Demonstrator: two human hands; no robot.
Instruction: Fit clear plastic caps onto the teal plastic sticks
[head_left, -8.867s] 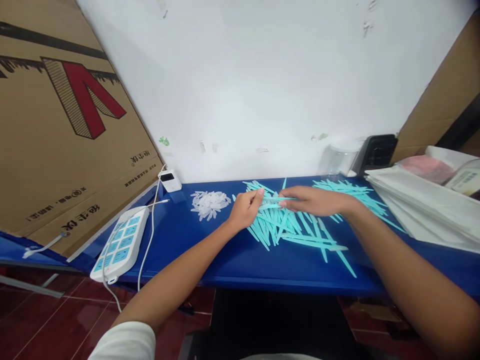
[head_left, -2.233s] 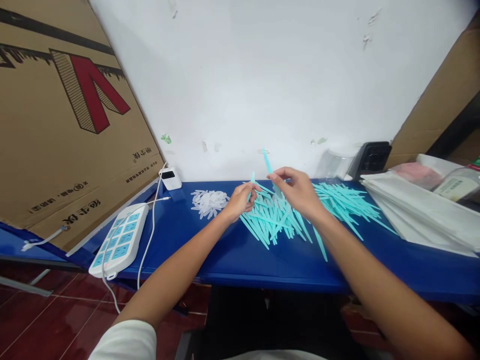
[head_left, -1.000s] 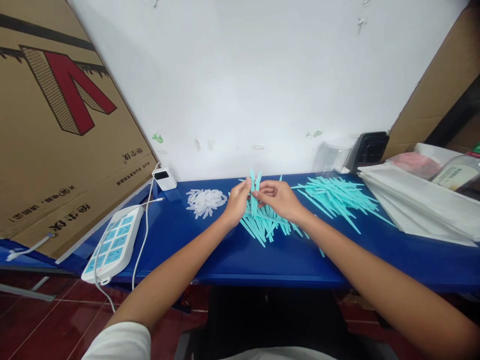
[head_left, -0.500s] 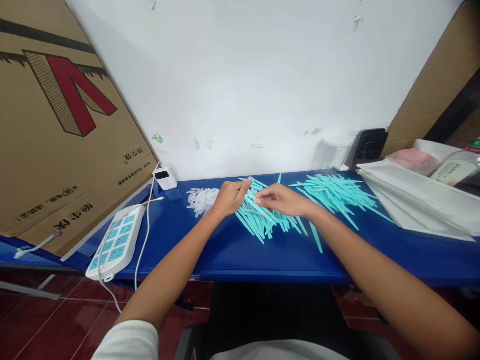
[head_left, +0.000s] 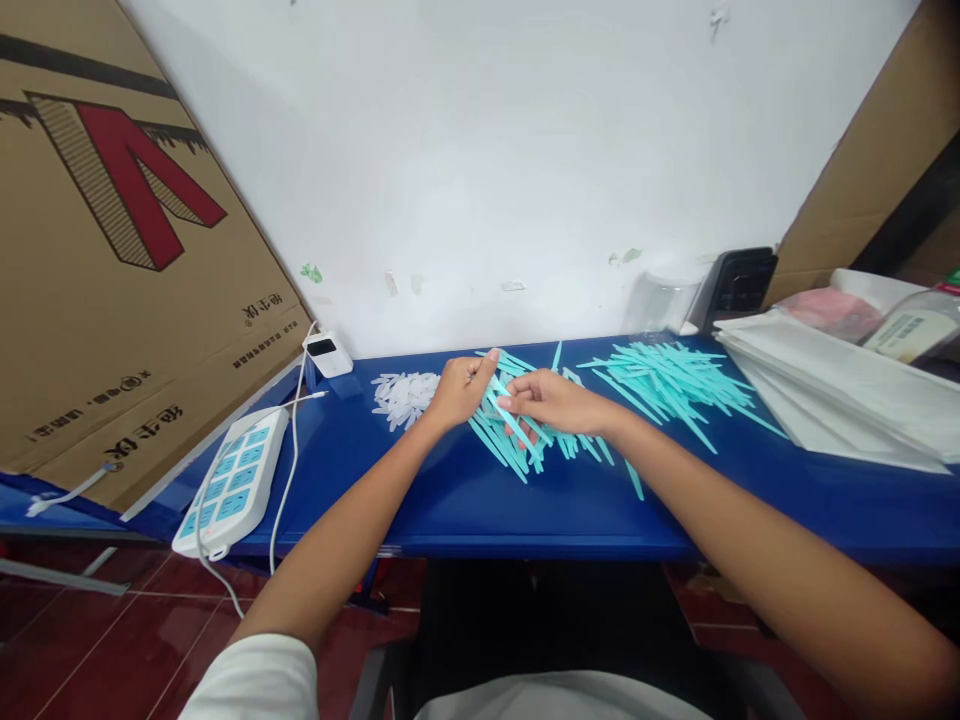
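Observation:
A heap of thin turquoise plastic sticks with tapered ends lies on the blue table under and between my hands. My left hand is closed with its thumb up, gripping a turquoise stick at the heap's left side. Facing it, my right hand has thumb and index finger pinched beside that stick; what lies between those fingertips is too small to make out. A pile of small whitish translucent pieces is just left of my left hand. Farther right is a second heap of turquoise sticks.
A white power strip with cables and a small white device are on the left, beside a large cardboard box. White sheets or bags, a clear container and a bottle stand right.
Both hands stay together over the heap. My right hand has shifted slightly left towards my left hand, and its lower fingers show more beneath the stick. The camera view has moved slightly.

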